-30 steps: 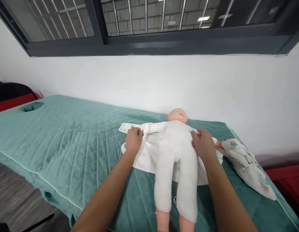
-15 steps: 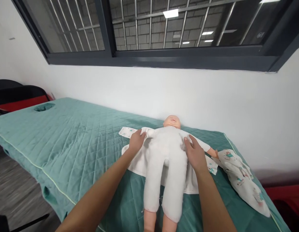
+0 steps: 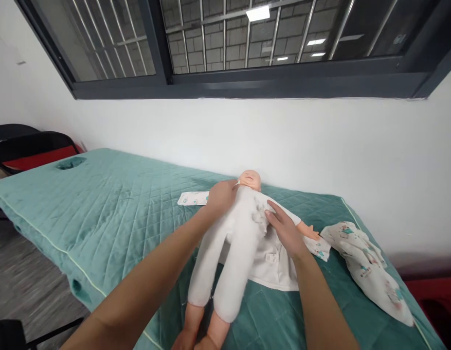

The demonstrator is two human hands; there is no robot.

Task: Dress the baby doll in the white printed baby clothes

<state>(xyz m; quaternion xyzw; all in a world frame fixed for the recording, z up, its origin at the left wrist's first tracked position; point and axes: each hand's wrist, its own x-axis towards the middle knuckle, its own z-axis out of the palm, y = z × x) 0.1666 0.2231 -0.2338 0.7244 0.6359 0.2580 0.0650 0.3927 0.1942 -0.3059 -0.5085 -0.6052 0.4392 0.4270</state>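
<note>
A baby doll (image 3: 235, 228) in a white padded suit lies on its back on the teal quilted table (image 3: 112, 194), head toward the wall, legs swung toward the lower left. Under it lies an opened white printed garment (image 3: 274, 262). My left hand (image 3: 221, 195) grips the doll's near shoulder and upper arm beside its head. My right hand (image 3: 281, 228) rests flat on the doll's torso and the garment, fingers pressed into the white fabric. The doll's bare right arm (image 3: 307, 231) sticks out past my right hand.
A second printed baby garment (image 3: 367, 267) lies crumpled at the table's right end. A white wall and dark-framed window stand behind. Dark chairs with red seats (image 3: 31, 153) are at the far left, and the table's front edge drops to grey floor.
My left hand moved from the garment's left sleeve up to the doll's shoulder. The doll's body shifted and its legs swung leftward, uncovering more of the garment on the right.
</note>
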